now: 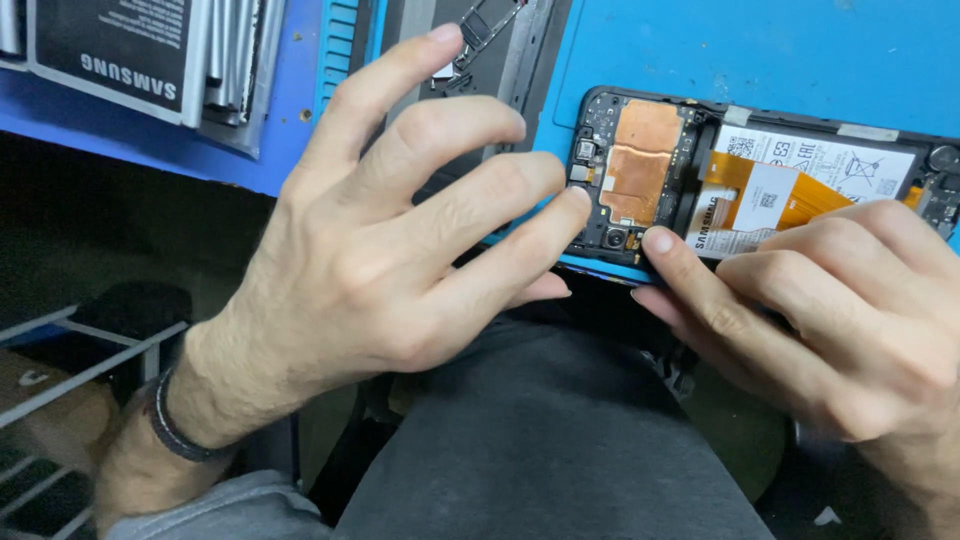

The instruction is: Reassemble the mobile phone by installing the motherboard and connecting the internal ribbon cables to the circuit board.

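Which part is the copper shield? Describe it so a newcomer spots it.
On the blue mat lies an opened phone, back cover off. Near its left end, beside the orange flex cable, sits the copper shield: the only shiny copper-coloured patch there.

A blue desk carries an opened phone, a grey metal frame and flat batteries.

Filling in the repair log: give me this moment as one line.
left hand: fingers spread, little fingertip at opened phone | right hand: fingertips on phone's near edge | phone: back off, lying on blue mat
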